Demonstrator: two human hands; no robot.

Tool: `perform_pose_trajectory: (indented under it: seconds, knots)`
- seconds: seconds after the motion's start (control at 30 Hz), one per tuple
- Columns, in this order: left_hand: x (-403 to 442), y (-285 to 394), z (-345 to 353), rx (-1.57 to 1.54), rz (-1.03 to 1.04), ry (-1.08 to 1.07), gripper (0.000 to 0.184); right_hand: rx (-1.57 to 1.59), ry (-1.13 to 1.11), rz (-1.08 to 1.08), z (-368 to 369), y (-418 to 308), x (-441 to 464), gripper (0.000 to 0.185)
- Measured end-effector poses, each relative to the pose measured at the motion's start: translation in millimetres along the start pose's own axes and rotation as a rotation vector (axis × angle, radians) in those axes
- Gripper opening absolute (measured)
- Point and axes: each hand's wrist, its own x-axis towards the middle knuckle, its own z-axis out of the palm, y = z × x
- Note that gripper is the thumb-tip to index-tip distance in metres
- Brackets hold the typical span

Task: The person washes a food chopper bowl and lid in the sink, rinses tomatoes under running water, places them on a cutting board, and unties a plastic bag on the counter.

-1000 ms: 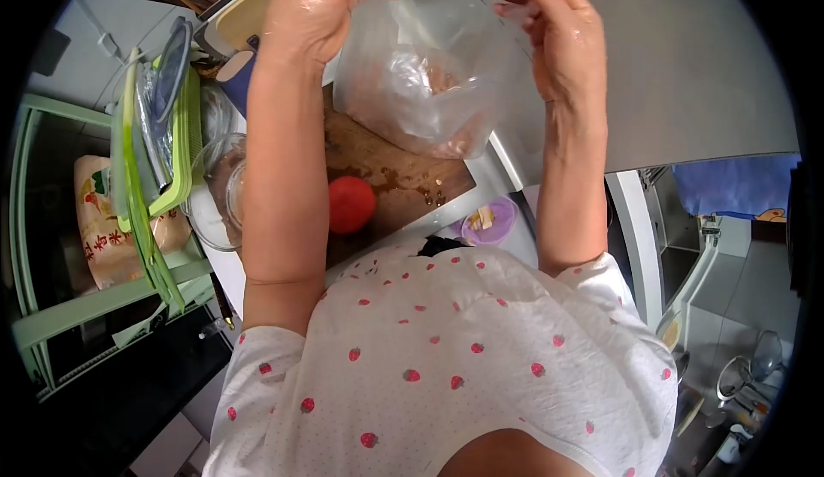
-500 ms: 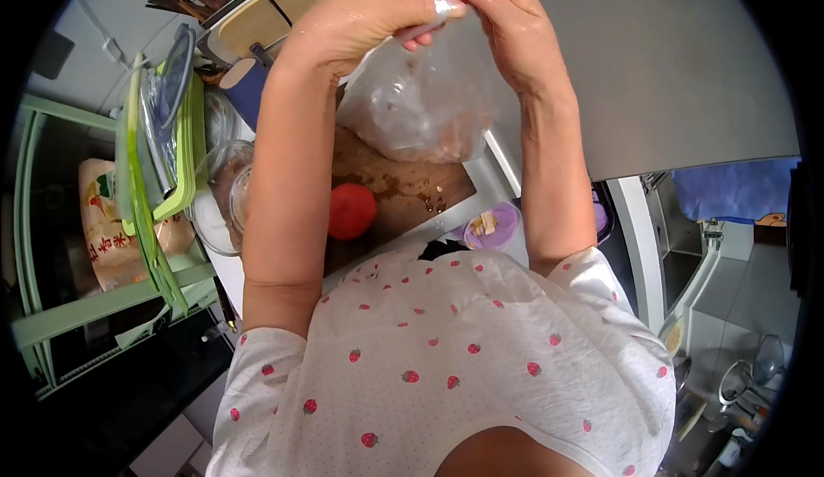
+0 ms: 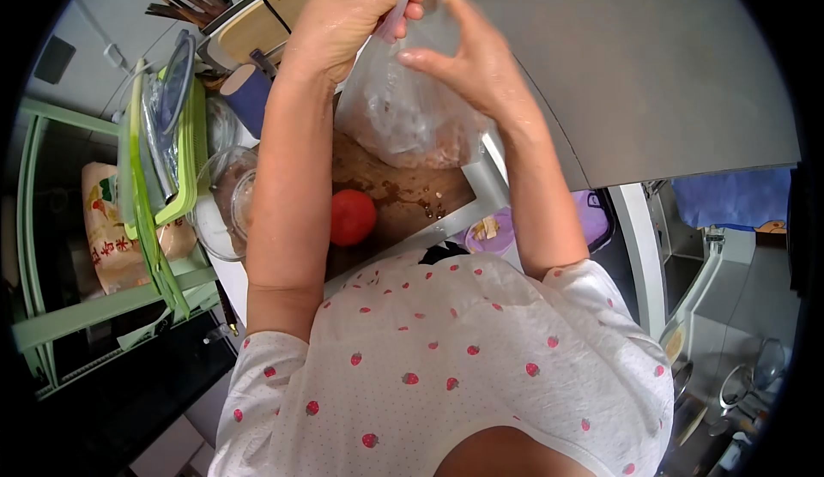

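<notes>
My left hand (image 3: 356, 14) pinches the gathered neck of a clear plastic bag (image 3: 408, 112) at the top of the view. The bag's lower part bulges with pale pinkish contents that I cannot make out, and it hangs over or rests on a wet wooden cutting board (image 3: 378, 168). Beside the bag's right side is my right hand (image 3: 481, 65), thumb and fingers spread apart and slightly blurred; whether it touches the plastic I cannot tell. A red round thing like a tomato (image 3: 353, 217) lies on the board near my left forearm.
Clear plastic containers (image 3: 225, 198) stand left of the board. Further left is a green rack (image 3: 112, 301) with green leaves (image 3: 148, 220) and a printed bag (image 3: 107, 228). A purple bowl (image 3: 493, 232) holds pale pieces. A grey panel (image 3: 652, 74) borders the right.
My right hand has let go of the bag's neck and moved down with its fingers spread. My left hand has shifted slightly left, still holding the bag.
</notes>
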Motion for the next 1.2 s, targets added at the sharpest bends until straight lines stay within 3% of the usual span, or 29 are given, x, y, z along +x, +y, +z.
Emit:
perform_pose_trajectory:
  seconds: [0.03,0.1,0.13,0.17,0.23,0.37,0.43,0.47,0.53,0.57,0.63,0.7,0.77,0.8,0.83,0.9,0.93,0.97,1.07,1.13,1.17,1.2]
  knots:
    - [2,-2,2,-0.026,0.049,-0.004,0.026,-0.070,0.043,-0.063,8,-1,-6,0.028]
    - [2,-7,-1,-0.007,0.034,0.067,0.028,0.094,-0.206,0.271,4,-3,-12,0.020]
    - [1,-9,-3,0.012,0.012,0.139,0.031,0.152,-0.155,0.315,5,0,-13,0.015]
    - [0,-11,-4,0.015,0.003,0.142,0.031,0.157,-0.160,0.322,6,0,-14,0.015]
    - [1,-11,-3,0.059,0.044,0.406,0.034,0.184,-0.068,0.243,7,2,-13,0.014]
    - [6,-15,-2,-0.064,0.047,0.385,0.034,0.255,-0.148,0.126,23,2,-19,0.015]
    - [8,-15,7,-0.153,0.075,0.330,0.033,0.050,-0.403,0.104,26,-4,-23,0.018]
    - [9,-18,4,-0.155,0.071,0.328,0.033,0.048,-0.404,0.108,27,0,-23,0.018]
    - [10,-23,-13,0.067,0.160,0.494,0.031,0.733,-0.117,0.391,28,15,-20,0.022]
    - [10,-24,-21,0.069,0.159,0.498,0.031,0.735,-0.120,0.390,21,21,-17,0.022]
    - [12,-24,-29,-0.257,0.149,0.533,0.032,0.970,-0.153,0.767,-3,29,-6,0.023]
    - [18,-26,-16,-0.340,0.202,0.566,0.031,0.837,-0.189,0.815,-8,19,4,0.023]
    - [18,-22,4,-0.311,0.154,0.231,0.029,0.122,-0.331,0.435,8,9,10,0.024]
    - [21,-21,12,-0.311,0.152,0.229,0.029,0.053,-0.370,0.293,12,6,10,0.022]
    - [26,-18,19,-0.173,0.123,0.147,0.028,0.052,-0.370,0.294,8,2,11,0.022]
    - [28,-10,20,-0.034,0.090,0.071,0.027,0.172,-0.720,0.357,-2,-8,12,0.018]
    - [28,-2,18,0.129,0.094,0.041,0.025,0.423,-0.722,0.383,0,-4,8,0.021]
    - [28,2,17,0.292,0.098,0.010,0.024,0.426,-0.726,0.384,-2,-7,8,0.021]
    - [28,1,20,0.308,0.100,-0.156,0.020,0.353,-0.727,0.391,-6,-18,9,0.027]
    - [26,3,14,0.304,0.095,-0.153,0.016,0.384,-0.520,0.612,10,5,9,0.034]
    - [23,3,8,0.302,0.091,-0.150,0.014,0.386,-0.523,0.613,12,11,8,0.034]
    - [29,-14,-3,0.332,0.469,-0.116,0.013,0.405,-0.471,0.668,12,18,7,0.035]
